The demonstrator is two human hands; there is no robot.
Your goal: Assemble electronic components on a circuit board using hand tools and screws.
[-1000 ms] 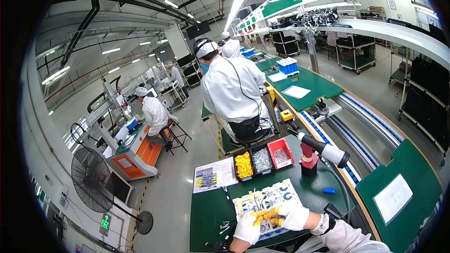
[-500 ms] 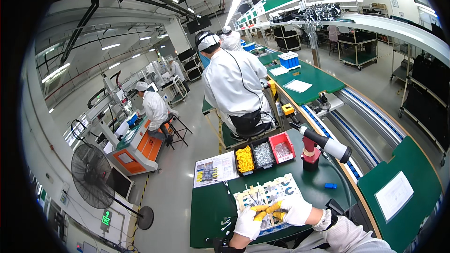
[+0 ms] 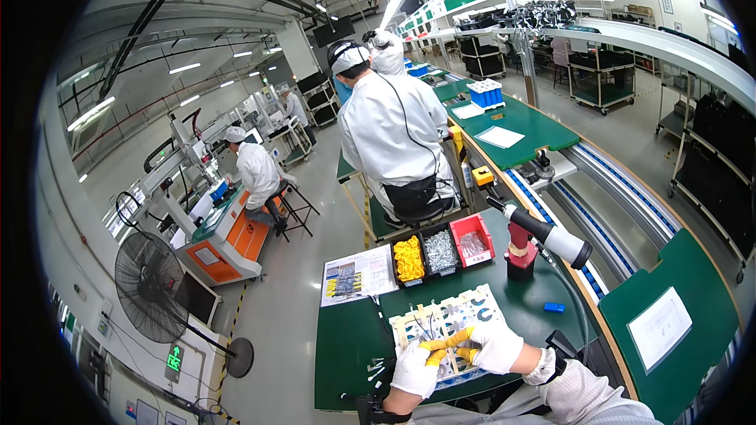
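Both of my hands wear white gloves with yellow fingertips and work over a cream perforated plate (image 3: 474, 307) with rows of holes and cut-outs, on a blue base at the front of the green table. My left hand (image 3: 415, 370) is at the plate's left front corner, its fingers bent and pinched. My right hand (image 3: 494, 349) comes in from the right, fingers curled toward the left fingertips. Whatever lies between the fingertips is too small and covered to make out. Thin dark cables lie on the plate just beyond the left fingers.
Past the plate stand bins of yellow parts (image 3: 409, 260), silver screws (image 3: 440, 253) and small clear pieces in a red bin (image 3: 472, 241). A printed sheet (image 3: 346, 279) lies left. A power screwdriver (image 3: 551, 238) rests in its stand; a blue block (image 3: 554, 308) lies nearby. Co-workers sit ahead.
The view has shifted slightly. My hands stay over the same part of the plate, with the right fingers a little higher above the left fingertips.
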